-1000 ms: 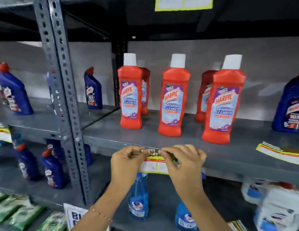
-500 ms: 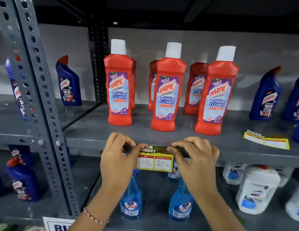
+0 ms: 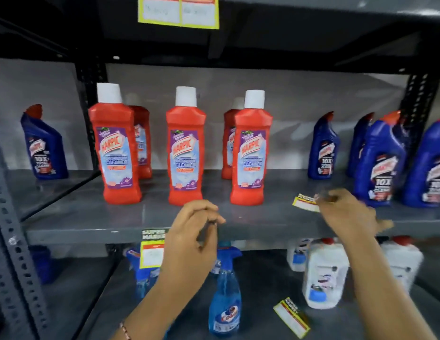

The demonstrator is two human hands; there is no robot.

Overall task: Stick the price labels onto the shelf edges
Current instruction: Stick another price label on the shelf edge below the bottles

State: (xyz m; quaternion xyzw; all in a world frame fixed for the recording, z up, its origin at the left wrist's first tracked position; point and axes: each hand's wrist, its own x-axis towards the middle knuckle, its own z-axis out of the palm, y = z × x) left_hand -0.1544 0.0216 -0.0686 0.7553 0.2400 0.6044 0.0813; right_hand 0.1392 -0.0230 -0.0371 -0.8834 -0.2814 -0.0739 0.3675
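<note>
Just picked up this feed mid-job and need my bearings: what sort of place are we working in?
Most likely a supermarket's cleaning-products aisle. Rows of identical red cleaner bottles and blue ones stand on a grey metal shelf, and a yellow price label reading "Super Market" hangs from its front edge.

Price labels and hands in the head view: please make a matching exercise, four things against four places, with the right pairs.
Things:
1. stuck price label
2. loose price label
3. fallen price label
4. left hand

Places:
A. on the lower shelf, near the blue spray bottle
B. hanging from the middle shelf edge
C. at the right hand, on the middle shelf top
D. in front of the shelf edge, fingers curled

Pairs: 1-B, 2-C, 3-A, 4-D
</note>
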